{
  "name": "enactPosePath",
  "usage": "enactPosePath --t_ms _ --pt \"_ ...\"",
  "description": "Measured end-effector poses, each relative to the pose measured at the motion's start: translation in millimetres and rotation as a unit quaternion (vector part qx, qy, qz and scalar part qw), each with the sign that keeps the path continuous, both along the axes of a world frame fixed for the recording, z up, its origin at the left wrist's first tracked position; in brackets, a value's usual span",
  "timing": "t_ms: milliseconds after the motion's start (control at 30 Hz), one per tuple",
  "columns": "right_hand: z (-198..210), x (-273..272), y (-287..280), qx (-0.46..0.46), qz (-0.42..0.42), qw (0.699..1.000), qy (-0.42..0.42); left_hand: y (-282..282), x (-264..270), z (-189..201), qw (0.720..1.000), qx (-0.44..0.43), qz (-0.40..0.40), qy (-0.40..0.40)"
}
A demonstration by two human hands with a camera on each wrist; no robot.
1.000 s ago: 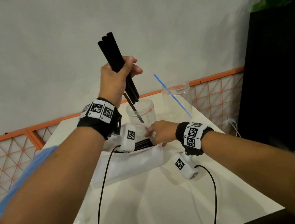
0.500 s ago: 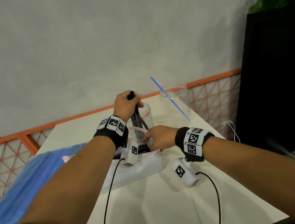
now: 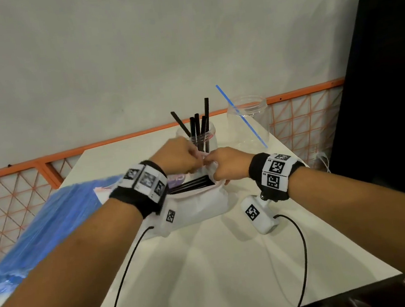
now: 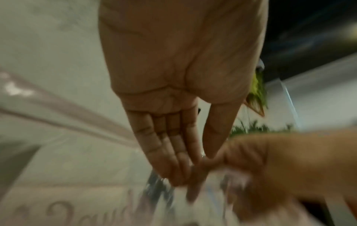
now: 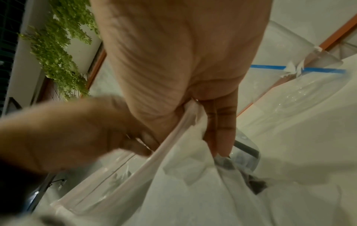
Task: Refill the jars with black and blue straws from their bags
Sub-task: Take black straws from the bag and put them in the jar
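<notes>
A white plastic bag (image 3: pixel 197 205) lies mid-table with black straws (image 3: pixel 192 184) showing in its mouth. My right hand (image 3: pixel 225 164) pinches the bag's rim (image 5: pixel 179 133) between thumb and fingers. Coming from the left, my left hand (image 3: pixel 184 155) meets it at the same rim with straight fingers (image 4: pixel 173 152) that hold nothing. Just behind the hands stands a clear jar (image 3: pixel 212 139) with several black straws (image 3: pixel 198 128) upright in it. To its right, a second clear jar (image 3: pixel 255 111) holds one blue straw (image 3: pixel 243 117). A bag of blue straws (image 3: pixel 46 223) lies at the left.
The white table (image 3: pixel 210 267) ends close in front and on the right. An orange lattice fence (image 3: pixel 33 179) runs behind it. A tall black planter (image 3: pixel 391 79) with a green plant stands at the right. Two wrist-camera cables (image 3: pixel 301 243) trail across the near tabletop.
My left hand lowered the bunch of black straws into the left jar, let go of it, and came down to the bag's mouth. The right hand stayed on the bag's rim.
</notes>
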State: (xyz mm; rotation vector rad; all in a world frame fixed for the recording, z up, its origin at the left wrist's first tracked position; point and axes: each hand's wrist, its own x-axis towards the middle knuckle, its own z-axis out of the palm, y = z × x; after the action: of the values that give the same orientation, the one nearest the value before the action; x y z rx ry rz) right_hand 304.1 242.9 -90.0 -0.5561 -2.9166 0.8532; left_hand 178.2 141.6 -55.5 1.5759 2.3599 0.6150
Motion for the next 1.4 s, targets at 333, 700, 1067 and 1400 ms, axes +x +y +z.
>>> enactPosePath --t_ms 333,700,1067,1400 --pt "7 1 -5 0.029 -0.021 0.999 0.029 6 -6 -43 0.982 -0.137 0.016 0.131" --pt "4 6 -2 -0.017 -0.043 0.997 0.064 -4 -5 -49 0.988 -0.092 -0.022 0.118" --pt "2 3 -10 -0.009 0.017 1.000 -0.016 -26 10 6 0.923 0.292 -0.064 -0.242" --pt "-7 -9 -11 0.013 0.003 0.997 -0.072 -36 52 31 0.811 0.355 -0.159 -0.436"
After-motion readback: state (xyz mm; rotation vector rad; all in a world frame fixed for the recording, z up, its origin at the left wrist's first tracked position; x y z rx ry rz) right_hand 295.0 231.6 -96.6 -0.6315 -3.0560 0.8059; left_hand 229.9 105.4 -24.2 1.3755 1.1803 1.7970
